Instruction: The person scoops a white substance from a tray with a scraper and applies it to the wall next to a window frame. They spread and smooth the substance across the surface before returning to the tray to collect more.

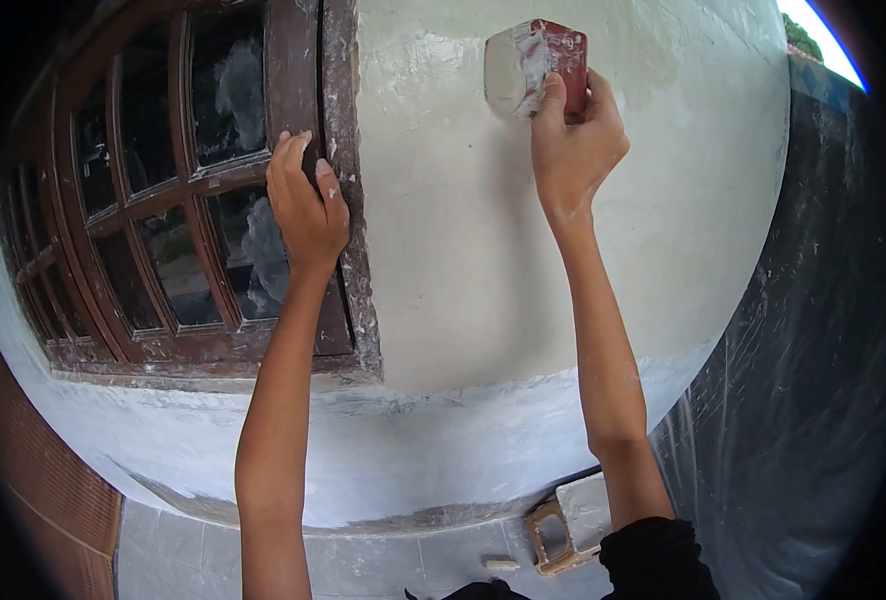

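My right hand (580, 150) pinches a red putty spreader (569, 52) between thumb and fingers, high on the cream wall (443, 220). White putty (529, 65) coats the spreader's left side, which lies against the wall. To the left, my left hand (306, 210) is closed on the edge of the brown wooden window frame (298, 75), its fingers curled over the wood and the thumb on the right. White specks mark the fingertips and the frame. Pale smears show on the window glass (238, 95).
Below the wall runs a grey tiled floor (383, 565). A stool-like wooden piece with a pale top (583, 505) stands near my right elbow, beside a small whitish block (501, 565). Dark sheeting (793, 380) hangs at the right. A brown woven panel (58, 450) is at the lower left.
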Demonstrator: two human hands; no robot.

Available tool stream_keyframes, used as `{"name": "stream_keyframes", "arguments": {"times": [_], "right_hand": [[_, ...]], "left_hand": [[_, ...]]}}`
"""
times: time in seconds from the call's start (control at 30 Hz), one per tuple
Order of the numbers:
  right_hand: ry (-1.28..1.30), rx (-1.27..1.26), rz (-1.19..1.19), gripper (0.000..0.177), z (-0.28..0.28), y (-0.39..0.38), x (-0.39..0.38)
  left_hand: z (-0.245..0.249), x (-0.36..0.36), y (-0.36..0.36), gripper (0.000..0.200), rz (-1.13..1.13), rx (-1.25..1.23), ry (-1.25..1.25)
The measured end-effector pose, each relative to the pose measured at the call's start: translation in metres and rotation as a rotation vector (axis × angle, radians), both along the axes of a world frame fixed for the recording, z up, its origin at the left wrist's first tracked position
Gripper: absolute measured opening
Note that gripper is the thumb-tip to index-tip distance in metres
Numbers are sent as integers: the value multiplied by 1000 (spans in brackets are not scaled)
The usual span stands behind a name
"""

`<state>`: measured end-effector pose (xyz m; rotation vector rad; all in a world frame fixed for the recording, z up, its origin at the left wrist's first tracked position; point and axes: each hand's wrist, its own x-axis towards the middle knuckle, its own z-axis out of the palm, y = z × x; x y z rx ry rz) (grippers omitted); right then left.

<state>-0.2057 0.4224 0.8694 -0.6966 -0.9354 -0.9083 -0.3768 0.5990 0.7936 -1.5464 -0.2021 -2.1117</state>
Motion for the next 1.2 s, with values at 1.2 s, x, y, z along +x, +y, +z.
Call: {"name": "stream_keyframes", "arguments": {"times": [1.2], "right_hand": [[-123, -39, 99, 17, -16, 22, -17]], "left_hand": [[-2, -1, -2, 34, -18, -38, 24]]}}
